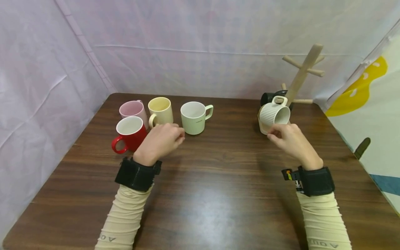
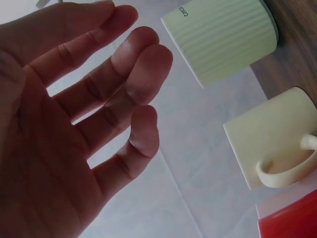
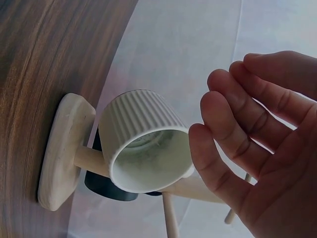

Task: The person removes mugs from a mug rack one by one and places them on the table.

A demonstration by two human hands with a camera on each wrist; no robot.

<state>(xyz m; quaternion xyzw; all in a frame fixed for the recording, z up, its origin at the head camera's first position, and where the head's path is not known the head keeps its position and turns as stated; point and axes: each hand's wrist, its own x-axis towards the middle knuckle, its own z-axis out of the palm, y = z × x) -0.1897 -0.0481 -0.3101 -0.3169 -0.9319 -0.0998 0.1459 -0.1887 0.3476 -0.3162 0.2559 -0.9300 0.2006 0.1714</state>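
Observation:
My left hand (image 1: 162, 140) hovers above the table by the red mug (image 1: 135, 137), fingers loosely bent and holding nothing. Behind it stand a pale yellow mug (image 1: 164, 113) and a light green ribbed mug (image 1: 192, 123), both upright. On the right, a white ribbed mug (image 1: 272, 114) hangs tilted on a wooden mug rack (image 1: 301, 80), its mouth facing down and toward me. Just in front of that mug is my right hand (image 1: 292, 139), with relaxed fingers and nothing in them. The right wrist view shows a gap between the fingers and the white mug (image 3: 141, 111).
A pink mug (image 1: 132, 110) stands behind the red one at the left. Something black, apparently another mug (image 1: 267, 99), is on the rack behind the white mug. Several pegs stick out from the rack's post. Pale cloth (image 1: 200, 45) hangs behind the brown wooden table (image 1: 212, 173).

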